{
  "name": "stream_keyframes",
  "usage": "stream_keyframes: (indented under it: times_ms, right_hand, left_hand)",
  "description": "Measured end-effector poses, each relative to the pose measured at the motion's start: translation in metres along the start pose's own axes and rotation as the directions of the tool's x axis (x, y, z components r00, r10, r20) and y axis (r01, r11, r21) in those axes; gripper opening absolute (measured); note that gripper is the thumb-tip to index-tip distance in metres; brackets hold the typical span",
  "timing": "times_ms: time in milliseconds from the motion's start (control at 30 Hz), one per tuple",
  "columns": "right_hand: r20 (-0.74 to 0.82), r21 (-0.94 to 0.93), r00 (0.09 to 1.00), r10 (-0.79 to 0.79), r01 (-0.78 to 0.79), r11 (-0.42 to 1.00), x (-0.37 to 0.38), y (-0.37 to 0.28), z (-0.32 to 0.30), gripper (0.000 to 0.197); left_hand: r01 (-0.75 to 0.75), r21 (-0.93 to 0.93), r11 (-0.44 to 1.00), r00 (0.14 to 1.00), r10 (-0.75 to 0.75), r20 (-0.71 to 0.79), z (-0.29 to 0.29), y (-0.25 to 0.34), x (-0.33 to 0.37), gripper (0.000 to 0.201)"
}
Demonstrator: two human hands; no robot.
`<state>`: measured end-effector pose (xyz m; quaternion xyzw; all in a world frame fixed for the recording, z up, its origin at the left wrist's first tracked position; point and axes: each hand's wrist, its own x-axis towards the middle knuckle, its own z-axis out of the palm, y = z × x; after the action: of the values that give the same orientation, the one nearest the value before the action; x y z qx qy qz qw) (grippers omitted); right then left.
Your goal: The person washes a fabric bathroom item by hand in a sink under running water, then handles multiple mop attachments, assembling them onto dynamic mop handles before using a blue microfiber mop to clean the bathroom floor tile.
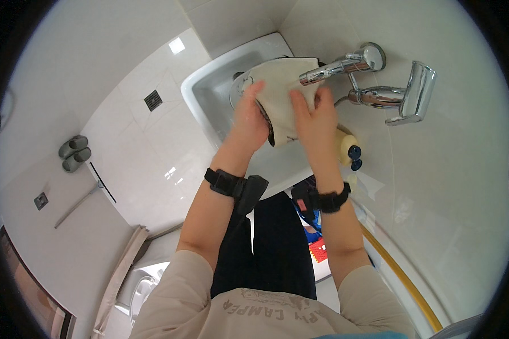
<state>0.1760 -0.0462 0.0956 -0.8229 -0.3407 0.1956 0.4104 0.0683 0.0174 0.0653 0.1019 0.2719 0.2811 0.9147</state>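
Observation:
A cream fabric item with a dark edge point(283, 85) is held over the white washbasin point(201, 104), under the chrome spout point(322, 73). I cannot make out exactly what kind of item it is. My left hand point(251, 120) grips its left side, thumb on top and the other fingers mostly hidden. On the right, my right hand point(316, 117) is closed on the lower right part, its fingers partly behind the fabric. Both hands are slightly blurred. Something clear and rounded shows at the fabric's left edge, too unclear to name.
A chrome mixer tap with a lever point(415, 93) sticks out from the right wall. Pale yellow bottles with dark caps point(349, 150) stand by the basin's right rim. Grey clogs point(74, 153) and a floor drain point(152, 100) are on the left. A yellow pole point(401, 277) runs along the lower right.

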Motion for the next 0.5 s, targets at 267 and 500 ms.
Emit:
stream_keyframes:
  times_ms: [267, 500]
  right_hand:
    - [0.132, -0.258, 0.991, -0.027, 0.061, 0.964, -0.040, -0.017, -0.013, 0.029]
    - [-0.016, -0.091, 0.991, -0.131, 0.129, 0.988, 0.028, 0.014, 0.035, 0.027]
  left_hand:
    - [-0.122, -0.279, 0.952, 0.966, 0.049, -0.256, -0.025, -0.008, 0.023, 0.045]
    - [-0.112, -0.041, 0.993, 0.984, 0.105, -0.143, 0.019, -0.028, -0.004, 0.051]
